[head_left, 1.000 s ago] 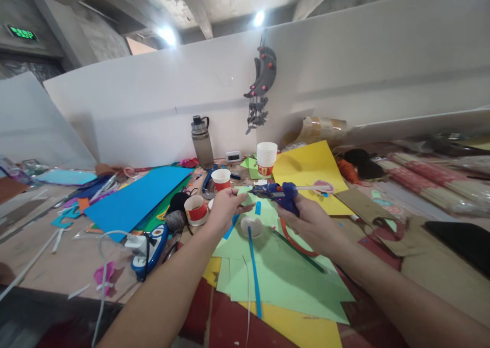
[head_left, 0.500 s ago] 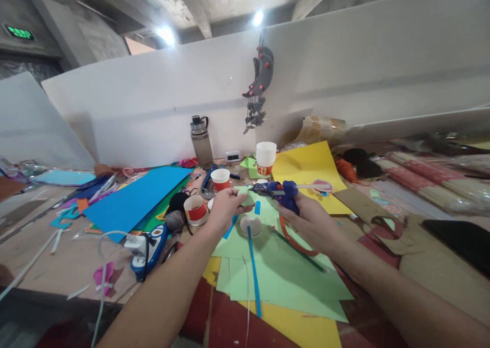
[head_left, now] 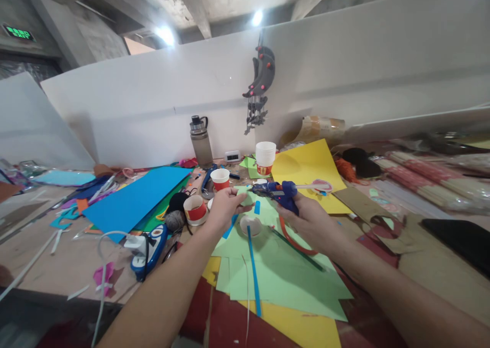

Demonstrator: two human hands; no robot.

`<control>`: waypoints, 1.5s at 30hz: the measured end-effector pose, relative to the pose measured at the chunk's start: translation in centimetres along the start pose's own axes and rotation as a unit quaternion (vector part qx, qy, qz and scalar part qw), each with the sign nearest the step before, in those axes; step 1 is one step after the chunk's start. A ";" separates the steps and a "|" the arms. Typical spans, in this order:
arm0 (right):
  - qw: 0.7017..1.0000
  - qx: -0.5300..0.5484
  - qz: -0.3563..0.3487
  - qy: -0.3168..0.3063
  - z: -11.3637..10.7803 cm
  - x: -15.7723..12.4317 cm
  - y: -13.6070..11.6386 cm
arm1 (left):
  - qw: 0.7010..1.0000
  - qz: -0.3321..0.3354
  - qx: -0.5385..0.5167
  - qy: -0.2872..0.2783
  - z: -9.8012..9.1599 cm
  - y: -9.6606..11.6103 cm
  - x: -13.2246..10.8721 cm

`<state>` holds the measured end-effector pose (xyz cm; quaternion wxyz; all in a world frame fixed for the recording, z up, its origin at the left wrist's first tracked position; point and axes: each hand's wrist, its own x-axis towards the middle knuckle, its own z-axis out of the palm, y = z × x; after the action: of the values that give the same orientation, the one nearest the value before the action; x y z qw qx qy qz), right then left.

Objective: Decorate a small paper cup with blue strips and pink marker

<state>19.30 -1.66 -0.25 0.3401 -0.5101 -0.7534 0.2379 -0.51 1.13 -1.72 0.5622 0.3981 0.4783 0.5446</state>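
My right hand (head_left: pixel 308 220) is closed round a blue glue gun (head_left: pixel 278 193), whose nozzle points left at a small light green paper piece (head_left: pixel 247 197). My left hand (head_left: pixel 225 207) pinches that piece above the table. Below the hands lie light green paper sheets (head_left: pixel 279 274), a blue paper strip (head_left: pixel 253 271) and a small white round cap (head_left: pixel 251 225).
Red-and-white paper cups (head_left: pixel 196 209) stand left of my hands, a white cup stack (head_left: pixel 265 158) and a grey water bottle (head_left: pixel 201 142) behind. A blue sheet (head_left: pixel 133 200), a yellow sheet (head_left: pixel 310 172), a blue tape dispenser (head_left: pixel 149 248) and paper scraps crowd the table.
Both hands have stayed almost still. The glue gun's nozzle keeps close to the green piece; the view has shifted only slightly.
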 end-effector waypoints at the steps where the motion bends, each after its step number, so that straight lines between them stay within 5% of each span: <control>1: 1.000 -0.003 0.002 -0.002 0.0 0.0 0.0 | 1.000 -0.001 0.001 0.001 0.0 0.0 0.0; 45: 1.000 0.011 0.011 0.000 0.0 -0.1 -0.4 | 1.000 -0.019 -0.017 0.007 0.7 0.9 -0.6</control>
<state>19.11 -1.94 0.01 0.3426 -0.5148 -0.7450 0.2501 -0.04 0.68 -0.64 0.5759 0.3756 0.4802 0.5447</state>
